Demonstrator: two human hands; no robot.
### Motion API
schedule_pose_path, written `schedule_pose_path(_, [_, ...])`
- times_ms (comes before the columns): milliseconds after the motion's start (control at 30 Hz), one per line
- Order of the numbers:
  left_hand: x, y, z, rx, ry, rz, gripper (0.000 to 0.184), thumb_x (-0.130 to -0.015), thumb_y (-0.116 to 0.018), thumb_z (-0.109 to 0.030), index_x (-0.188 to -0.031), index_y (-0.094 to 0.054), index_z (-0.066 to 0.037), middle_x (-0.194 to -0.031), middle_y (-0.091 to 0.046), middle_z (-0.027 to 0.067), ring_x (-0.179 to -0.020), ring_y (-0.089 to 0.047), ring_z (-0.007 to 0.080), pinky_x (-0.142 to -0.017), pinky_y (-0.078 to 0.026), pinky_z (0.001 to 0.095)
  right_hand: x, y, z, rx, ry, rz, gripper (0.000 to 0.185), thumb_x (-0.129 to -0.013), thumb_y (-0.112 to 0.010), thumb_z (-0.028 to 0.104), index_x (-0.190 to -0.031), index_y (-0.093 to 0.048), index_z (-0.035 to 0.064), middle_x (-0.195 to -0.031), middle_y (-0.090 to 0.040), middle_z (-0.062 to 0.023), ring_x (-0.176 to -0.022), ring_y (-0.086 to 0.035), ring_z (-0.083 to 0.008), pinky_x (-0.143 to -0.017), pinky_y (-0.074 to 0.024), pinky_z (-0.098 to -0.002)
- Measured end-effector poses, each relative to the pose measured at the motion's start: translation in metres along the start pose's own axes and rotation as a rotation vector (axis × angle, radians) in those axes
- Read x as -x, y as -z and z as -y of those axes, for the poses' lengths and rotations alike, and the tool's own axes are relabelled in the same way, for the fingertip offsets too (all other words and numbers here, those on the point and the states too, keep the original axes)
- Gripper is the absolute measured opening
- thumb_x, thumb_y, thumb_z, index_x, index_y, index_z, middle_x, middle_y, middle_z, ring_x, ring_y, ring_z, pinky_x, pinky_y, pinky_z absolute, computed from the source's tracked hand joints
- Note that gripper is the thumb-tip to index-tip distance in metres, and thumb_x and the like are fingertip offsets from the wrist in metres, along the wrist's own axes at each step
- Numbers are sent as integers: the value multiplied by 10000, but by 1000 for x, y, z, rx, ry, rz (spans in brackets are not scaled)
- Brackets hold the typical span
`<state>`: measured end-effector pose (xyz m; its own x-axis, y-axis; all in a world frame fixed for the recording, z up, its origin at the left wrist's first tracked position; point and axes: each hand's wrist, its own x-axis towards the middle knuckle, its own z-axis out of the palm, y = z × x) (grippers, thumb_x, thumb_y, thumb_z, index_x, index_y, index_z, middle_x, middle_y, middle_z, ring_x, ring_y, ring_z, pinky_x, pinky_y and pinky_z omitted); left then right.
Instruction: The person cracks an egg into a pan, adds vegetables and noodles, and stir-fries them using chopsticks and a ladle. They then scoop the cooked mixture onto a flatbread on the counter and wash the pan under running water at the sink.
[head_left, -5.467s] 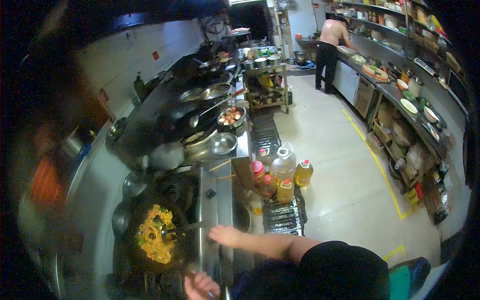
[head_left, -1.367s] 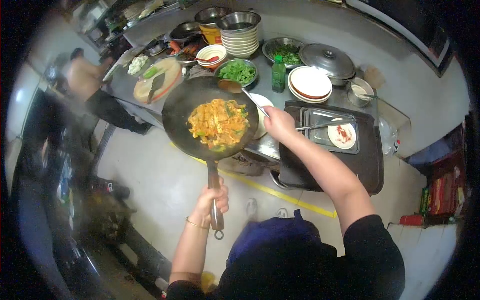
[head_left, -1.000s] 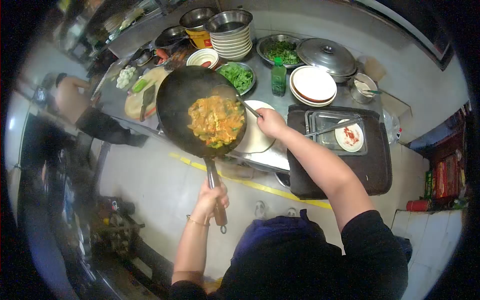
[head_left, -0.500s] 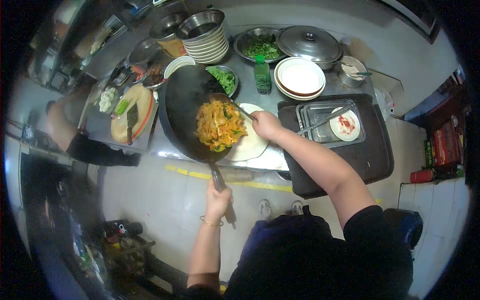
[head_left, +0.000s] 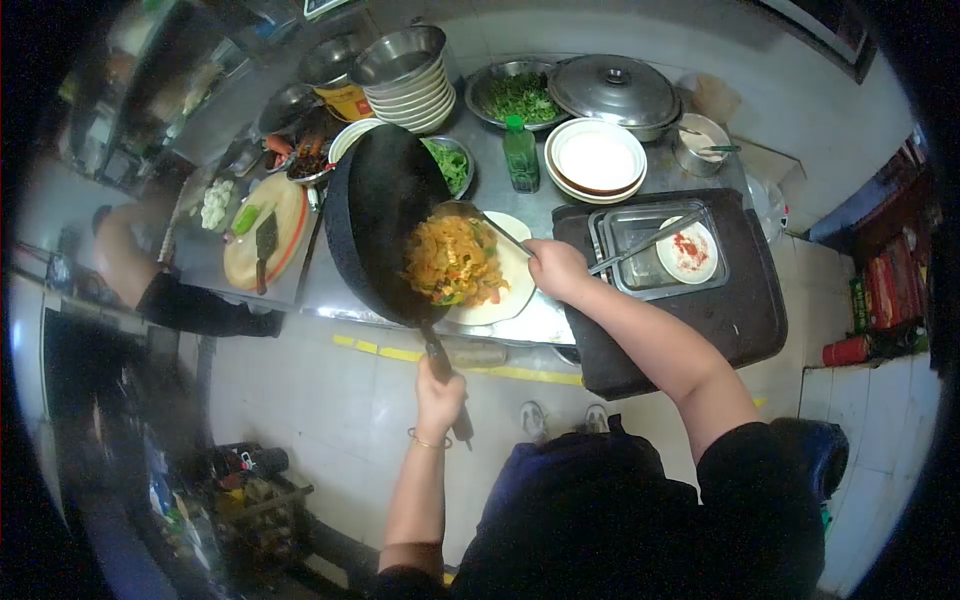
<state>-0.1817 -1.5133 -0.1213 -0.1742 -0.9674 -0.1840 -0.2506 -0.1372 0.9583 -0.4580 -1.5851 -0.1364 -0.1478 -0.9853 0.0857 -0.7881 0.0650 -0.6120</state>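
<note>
My left hand [head_left: 439, 398] is wrapped around the handle [head_left: 437, 355] of a black wok [head_left: 372, 215], tilted to the right over the counter. Orange-brown stir-fried food [head_left: 455, 258] with green and red bits lies at the wok's lower lip, partly over a white plate [head_left: 517, 285]. In my right hand [head_left: 556, 268] is the handle of a metal ladle [head_left: 505, 233]; its head rests at the food's upper edge and is partly hidden. Part of the plate is hidden under the wok and food.
Right of the plate, a black tray [head_left: 745, 335] holds a clear container and a small dish [head_left: 689, 250]. Behind stand a green bottle [head_left: 521, 158], stacked plates [head_left: 598, 158], a lidded pot [head_left: 616, 90] and bowls. A knife [head_left: 265, 245] lies on a round board [head_left: 290, 215]; another person's arm [head_left: 128, 255] is at left.
The wok has tipped further, and food has slid right and down over its lip onto the plate. My right hand with the ladle has moved slightly right and down.
</note>
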Motion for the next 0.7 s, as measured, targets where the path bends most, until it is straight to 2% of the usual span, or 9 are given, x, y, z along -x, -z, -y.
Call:
schedule_pose_path(133, [-1, 3, 5, 39, 32, 20, 307, -737, -508, 38, -1022, -411, -19, -777, -486, 26, -613, -507, 98, -524, -463, 234, 13, 1, -9, -41, -8, -47, 283, -790, -478, 116, -1032, -619, 84, -897, -636, -182, -832, -612, -356, -737, -478, -468])
schedule_pose_path(300, [-8, 6, 8, 50, 26, 12, 285, -738, -509, 40, -999, -415, -24, -775, -481, 23, -612, -499, 95, -525, -462, 235, 21, 3, -7, -16, -69, 6, 291, -787, -483, 111, -1045, -614, 87, -906, -634, -179, -830, -616, -345, -739, -477, -469])
schedule_pose_path(400, [-3, 7, 10, 39, 45, 23, 279, -737, -509, 41, -991, -415, -26, -775, -479, 24, -610, -496, 95, -525, -462, 236, 33, 5, -7, 38, -35, -62, 300, -797, -474, 107, -1067, -605, 93, -905, -628, -177, -800, -622, -351, -707, -486, -473])
schedule_pose_path(533, [-8, 8, 12, 46, 26, 16, 278, -734, -509, 46, -986, -413, -23, -777, -483, 33, -603, -496, 97, -524, -463, 241, 52, 16, -12, 238, 18, -11, 333, -822, -448, 109, -1127, -581, 119, -846, -607, -150, -705, -627, -334, -604, -497, -449])
schedule_pose_path(700, [-13, 14, 19, 27, -14, 13, 274, -740, -507, 54, -985, -412, -22, -792, -483, 37, -604, -500, 102, -527, -467, 243, 72, 20, -38, 323, 133, -55, 347, -828, -476, 134, -1163, -566, 135, -806, -576, -107, -661, -610, -307, -577, -492, -426])
